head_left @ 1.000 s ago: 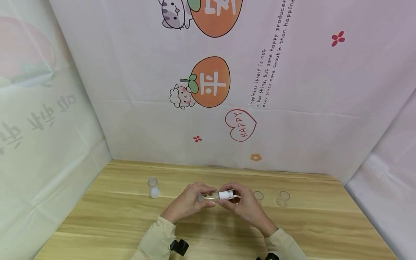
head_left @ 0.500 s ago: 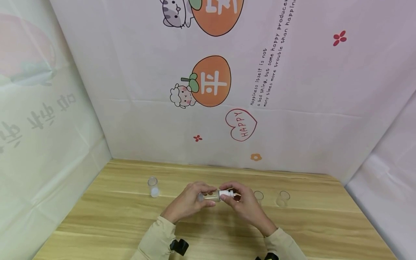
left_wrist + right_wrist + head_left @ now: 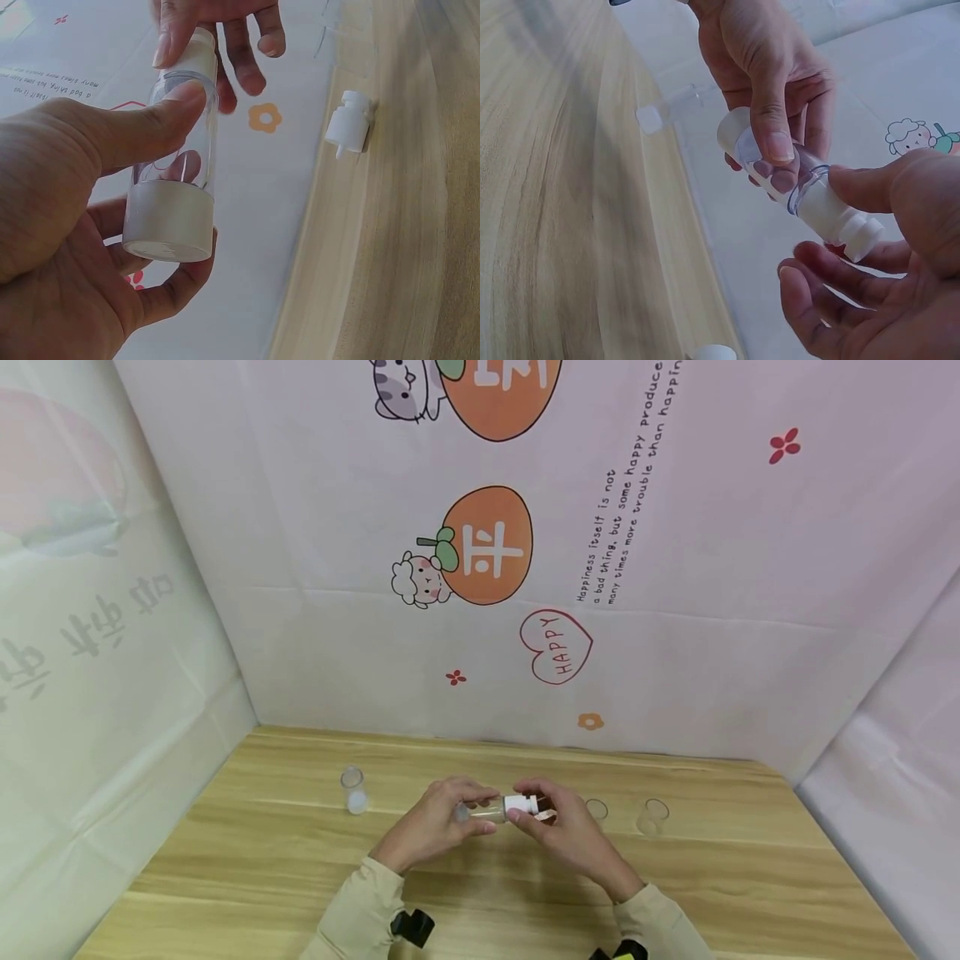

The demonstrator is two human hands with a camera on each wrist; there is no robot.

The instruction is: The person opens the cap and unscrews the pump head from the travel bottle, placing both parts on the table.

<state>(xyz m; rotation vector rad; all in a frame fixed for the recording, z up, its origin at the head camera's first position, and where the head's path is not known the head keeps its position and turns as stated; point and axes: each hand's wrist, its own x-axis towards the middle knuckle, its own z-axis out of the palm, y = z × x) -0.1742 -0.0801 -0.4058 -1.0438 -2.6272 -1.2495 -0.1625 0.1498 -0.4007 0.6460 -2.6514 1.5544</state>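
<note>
A small clear pump bottle (image 3: 169,221) with a white base lies sideways between the two hands, held above the table. My left hand (image 3: 442,822) grips the clear body and base, its thumb along the side in the left wrist view. At the bottle's other end is a white pump top (image 3: 829,206), seated at the bottle's mouth. The right hand (image 3: 566,831) holds this top between thumb and fingers, the thumb (image 3: 870,187) pressing its collar. Its other fingers spread loosely beneath in the right wrist view.
To the left on the wooden table (image 3: 247,860) stands a clear bottle with a white bottom (image 3: 355,791). Right of the hands are two clear cups or caps (image 3: 654,818). Another white pump top (image 3: 349,124) stands near the table's back edge. Printed cloth (image 3: 337,652) hangs behind.
The right thumb has shifted up onto the pump top's collar, and the fingers have changed their hold around it. The white nozzle looks turned. My left hand keeps its grip on the bottle.
</note>
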